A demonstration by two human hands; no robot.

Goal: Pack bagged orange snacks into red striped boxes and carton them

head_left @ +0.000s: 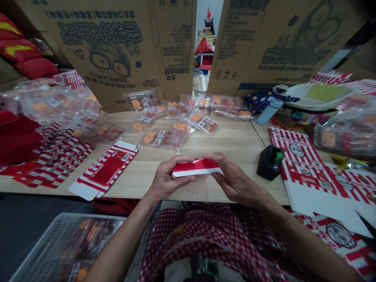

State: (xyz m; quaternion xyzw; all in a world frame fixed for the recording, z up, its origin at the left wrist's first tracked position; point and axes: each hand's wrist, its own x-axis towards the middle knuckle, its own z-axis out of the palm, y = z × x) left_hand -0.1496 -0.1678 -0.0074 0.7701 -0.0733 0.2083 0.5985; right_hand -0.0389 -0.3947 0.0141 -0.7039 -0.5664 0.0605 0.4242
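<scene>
Both hands hold a small red and white carton [196,167] just above the near edge of the wooden table [235,145]. My left hand [166,178] grips its left end, fingers curled round it. My right hand [235,178] pinches its right end, thumb under and fingers on top. An unfolded red-and-white striped carton [104,170] lies flat to the left of my left hand. Several clear bags with orange pieces [164,137] lie spread behind the held carton.
A black tape dispenser [270,161] stands right of my right hand. Flat striped cartons are stacked at the left [55,156] and right [311,164]. Large cardboard boxes [117,47] wall the back. A grey basket of bags [64,246] sits low left.
</scene>
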